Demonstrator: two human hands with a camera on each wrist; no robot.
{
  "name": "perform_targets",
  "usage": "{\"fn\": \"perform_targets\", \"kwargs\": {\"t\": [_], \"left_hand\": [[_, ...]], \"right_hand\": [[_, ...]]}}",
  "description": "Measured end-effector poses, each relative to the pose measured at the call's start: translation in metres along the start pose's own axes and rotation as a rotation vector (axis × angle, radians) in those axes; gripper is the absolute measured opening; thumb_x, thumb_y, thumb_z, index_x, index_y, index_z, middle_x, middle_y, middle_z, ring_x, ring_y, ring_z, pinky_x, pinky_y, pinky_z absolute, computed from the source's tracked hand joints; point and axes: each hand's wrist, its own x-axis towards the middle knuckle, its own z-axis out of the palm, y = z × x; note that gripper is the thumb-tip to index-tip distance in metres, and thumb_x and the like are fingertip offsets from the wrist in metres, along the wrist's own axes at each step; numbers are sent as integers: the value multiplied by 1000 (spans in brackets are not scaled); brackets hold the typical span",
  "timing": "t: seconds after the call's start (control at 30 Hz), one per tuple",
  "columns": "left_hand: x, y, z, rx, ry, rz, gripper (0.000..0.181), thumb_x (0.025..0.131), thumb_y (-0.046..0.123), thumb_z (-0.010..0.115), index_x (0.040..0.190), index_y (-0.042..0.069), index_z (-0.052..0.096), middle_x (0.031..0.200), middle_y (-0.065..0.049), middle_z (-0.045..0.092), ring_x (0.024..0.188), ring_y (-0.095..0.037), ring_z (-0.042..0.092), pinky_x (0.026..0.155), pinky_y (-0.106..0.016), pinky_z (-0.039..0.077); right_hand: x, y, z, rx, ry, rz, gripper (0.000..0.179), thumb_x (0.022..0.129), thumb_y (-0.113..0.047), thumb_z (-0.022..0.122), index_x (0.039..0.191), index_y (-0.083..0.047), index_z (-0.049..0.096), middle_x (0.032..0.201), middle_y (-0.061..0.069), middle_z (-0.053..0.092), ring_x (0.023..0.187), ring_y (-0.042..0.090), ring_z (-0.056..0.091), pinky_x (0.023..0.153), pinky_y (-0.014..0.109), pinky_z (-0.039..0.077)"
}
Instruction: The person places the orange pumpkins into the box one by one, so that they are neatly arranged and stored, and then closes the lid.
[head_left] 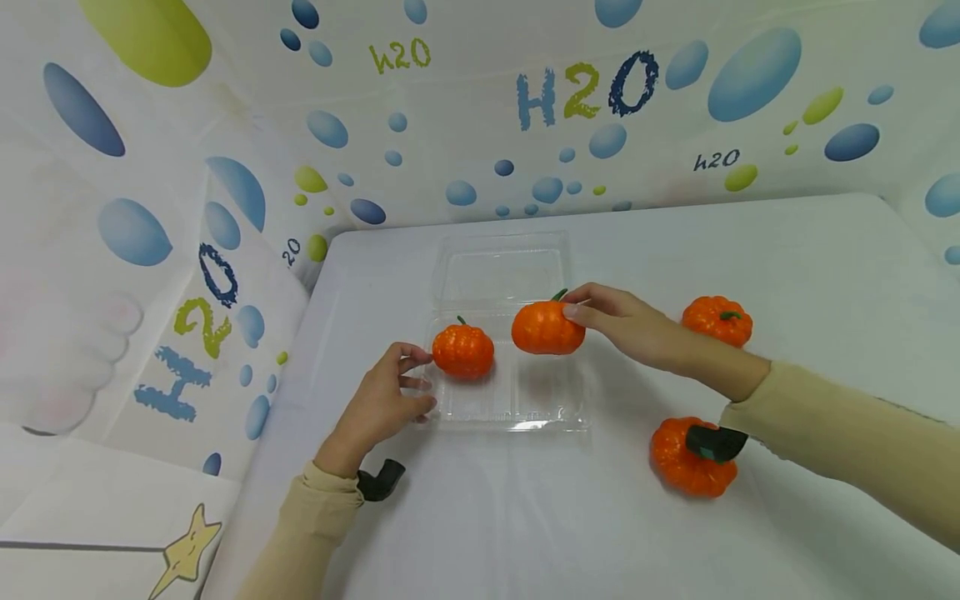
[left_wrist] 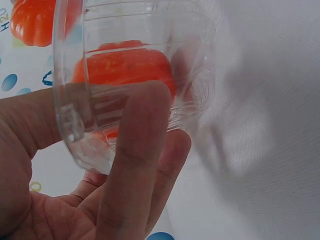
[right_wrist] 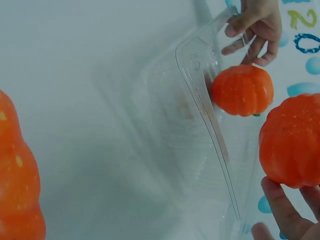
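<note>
My right hand (head_left: 622, 321) grips a small orange toy pumpkin (head_left: 547, 327) by its right side, above the right part of a clear plastic clamshell box (head_left: 551, 417). Its green stem points up and to the right. A second toy pumpkin (head_left: 463, 352) sits in the left part of the box. At the box's left edge, my left hand (head_left: 386, 396) holds the wall, with fingers on both sides of the plastic (left_wrist: 75, 125). The left hand also appears at the box's corner in the right wrist view, beside the seated pumpkin (right_wrist: 243, 90).
To the right on the white table (head_left: 495, 517) are two more toy pumpkins, one farther back (head_left: 717, 321) and one nearer (head_left: 690, 467), partly covered by the right wrist's black camera (head_left: 716, 443). The box's transparent lid (head_left: 502, 267) lies opened toward the patterned backdrop (head_left: 450, 142).
</note>
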Motion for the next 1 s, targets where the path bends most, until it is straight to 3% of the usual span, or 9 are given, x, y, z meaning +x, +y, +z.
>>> {"fn": "perform_targets", "kwargs": {"t": [0.23, 0.53, 0.63, 0.77, 0.87, 1.0], "left_hand": [[0, -1, 0, -3, -1, 3, 56, 84, -6, 75, 129, 6, 45, 145, -15, 54, 108, -31, 64, 66, -33, 62], [1, -3, 0, -15, -1, 9, 56, 83, -6, 75, 129, 6, 45, 145, -15, 54, 107, -31, 64, 66, -33, 62], [1, -3, 0, -17, -2, 11, 56, 83, -7, 75, 129, 6, 45, 145, -16, 54, 107, -31, 64, 66, -33, 62], [1, -3, 0, -17, -4, 9, 56, 83, -7, 75, 129, 6, 46, 145, -15, 54, 107, -31, 64, 66, -33, 62], [1, -3, 0, -15, -5, 8, 56, 83, -7, 75, 129, 6, 46, 145, -15, 54, 107, -31, 64, 66, -33, 62], [2, -3, 0, -13, -6, 13, 56, 83, -7, 75, 129, 7, 45, 145, -15, 54, 107, -30, 64, 66, -33, 62]], "right_hand": [[9, 1, 13, -187, 19, 40, 52, 104, -55, 44, 132, -14, 57, 129, 8, 61, 126, 33, 50, 102, 58, 45], [21, 5, 28, -339, 60, -51, 48, 104, -54, 47, 123, -14, 65, 116, 2, 68, 112, 26, 58, 95, 47, 49], [23, 6, 31, -415, 91, -88, 49, 104, -52, 47, 120, -10, 66, 114, 2, 69, 110, 25, 59, 102, 50, 42], [25, 9, 33, -486, 107, -106, 49, 105, -50, 47, 118, -8, 66, 110, 3, 71, 111, 25, 60, 115, 62, 21], [27, 12, 35, -532, 111, -94, 47, 105, -49, 47, 118, -8, 66, 108, 4, 72, 122, 33, 54, 117, 68, 11], [28, 14, 37, -612, 116, -91, 48, 105, -50, 46, 119, -8, 64, 108, 8, 73, 137, 46, 40, 117, 69, 9]]}}
